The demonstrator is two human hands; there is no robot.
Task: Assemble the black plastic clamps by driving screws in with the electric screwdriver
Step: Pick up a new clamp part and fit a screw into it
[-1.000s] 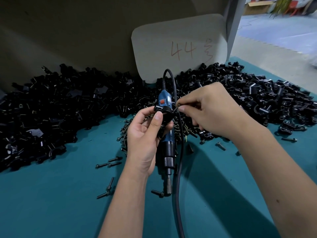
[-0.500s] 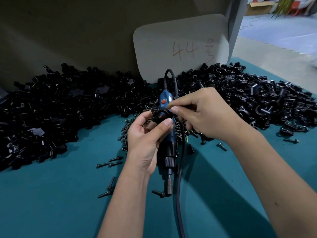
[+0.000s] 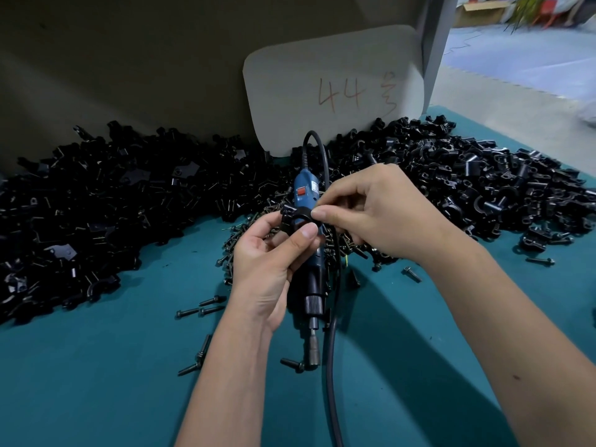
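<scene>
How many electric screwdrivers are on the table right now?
1. The blue electric screwdriver lies on the teal mat beneath the left hand and right hand, bit toward the person; the black heaps could hide another.

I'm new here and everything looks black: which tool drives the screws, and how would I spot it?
Find the pale card marked 44 at the back. Just before it, between the two black heaps, the electric screwdriver lies on the teal table, partly behind the hands. It alone is blue, with a red switch.
</scene>
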